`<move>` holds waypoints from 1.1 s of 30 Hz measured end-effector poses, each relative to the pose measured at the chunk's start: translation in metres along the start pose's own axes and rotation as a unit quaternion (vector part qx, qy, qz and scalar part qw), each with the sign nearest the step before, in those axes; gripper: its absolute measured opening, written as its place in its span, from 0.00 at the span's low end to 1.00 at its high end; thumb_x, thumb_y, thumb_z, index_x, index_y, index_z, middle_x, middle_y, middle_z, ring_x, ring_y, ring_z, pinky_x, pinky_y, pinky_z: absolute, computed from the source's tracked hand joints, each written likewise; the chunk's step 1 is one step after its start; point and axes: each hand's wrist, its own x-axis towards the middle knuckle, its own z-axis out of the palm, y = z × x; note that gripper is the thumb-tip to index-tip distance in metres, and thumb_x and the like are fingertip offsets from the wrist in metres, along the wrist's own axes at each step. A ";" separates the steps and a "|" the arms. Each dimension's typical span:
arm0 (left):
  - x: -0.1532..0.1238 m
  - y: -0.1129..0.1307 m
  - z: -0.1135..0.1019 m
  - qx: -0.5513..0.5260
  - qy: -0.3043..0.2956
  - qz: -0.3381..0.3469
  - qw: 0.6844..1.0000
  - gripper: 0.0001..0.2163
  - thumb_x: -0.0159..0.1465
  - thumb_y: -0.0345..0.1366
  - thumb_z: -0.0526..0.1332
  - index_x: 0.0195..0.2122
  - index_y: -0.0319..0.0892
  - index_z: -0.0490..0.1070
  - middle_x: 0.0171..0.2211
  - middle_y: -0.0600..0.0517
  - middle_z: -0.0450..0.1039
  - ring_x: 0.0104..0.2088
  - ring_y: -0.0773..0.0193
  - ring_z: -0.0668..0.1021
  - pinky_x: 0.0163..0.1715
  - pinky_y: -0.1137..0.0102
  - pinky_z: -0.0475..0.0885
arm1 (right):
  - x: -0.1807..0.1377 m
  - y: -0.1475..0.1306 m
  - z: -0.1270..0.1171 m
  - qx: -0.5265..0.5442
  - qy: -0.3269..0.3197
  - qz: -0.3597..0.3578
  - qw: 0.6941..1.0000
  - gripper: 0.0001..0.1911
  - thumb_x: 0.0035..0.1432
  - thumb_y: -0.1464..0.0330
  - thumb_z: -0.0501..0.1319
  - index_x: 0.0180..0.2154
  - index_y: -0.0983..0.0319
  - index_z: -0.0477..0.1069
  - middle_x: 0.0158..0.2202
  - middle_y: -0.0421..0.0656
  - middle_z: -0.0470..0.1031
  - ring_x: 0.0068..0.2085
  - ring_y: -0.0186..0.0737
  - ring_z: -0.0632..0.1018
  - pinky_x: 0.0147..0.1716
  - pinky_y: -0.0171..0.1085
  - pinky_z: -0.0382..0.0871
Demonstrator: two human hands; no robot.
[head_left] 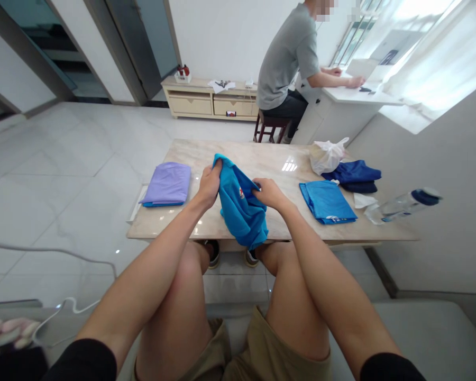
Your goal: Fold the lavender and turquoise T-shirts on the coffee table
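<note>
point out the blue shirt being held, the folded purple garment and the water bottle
blue shirt [241, 211], head view, middle of the hanging cloth
folded purple garment [168, 182], head view, centre of its top face
water bottle [400, 205], head view, clear body

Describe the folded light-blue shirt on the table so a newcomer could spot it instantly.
Start at the marble table in front of the seated person. On its right half, past the right hand, lies the folded light-blue shirt, flat. Unlike the dark blue garment behind it and the lilac folded cloth at the left end, it is bright cyan.
</note>
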 end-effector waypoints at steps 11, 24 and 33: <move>0.015 -0.017 -0.070 0.319 -0.057 0.075 0.943 0.17 0.65 0.51 0.70 0.28 0.45 0.75 0.24 0.54 0.73 0.31 0.61 0.74 0.32 0.70 0.67 | -0.010 0.045 -0.020 0.192 0.266 0.133 0.935 0.22 0.54 0.67 0.62 0.49 0.65 0.84 0.44 0.51 0.87 0.44 0.48 0.84 0.46 0.42 0.79; 0.012 -0.026 -0.041 0.476 -0.145 0.109 0.861 0.08 0.61 0.43 0.65 0.34 0.49 0.82 0.36 0.47 0.84 0.38 0.51 0.80 0.38 0.66 0.68 | -0.023 0.038 -0.022 0.129 0.261 0.162 0.943 0.18 0.59 0.64 0.59 0.45 0.62 0.84 0.38 0.46 0.85 0.42 0.47 0.82 0.49 0.41 0.75; 0.013 -0.007 -0.034 0.338 0.059 0.174 0.923 0.19 0.73 0.49 0.57 0.26 0.47 0.66 0.24 0.55 0.68 0.30 0.60 0.69 0.34 0.67 0.62 | -0.034 0.023 -0.011 0.166 0.080 0.087 0.979 0.18 0.70 0.57 0.56 0.28 0.56 0.67 0.28 0.37 0.73 0.36 0.42 0.72 0.41 0.36 0.68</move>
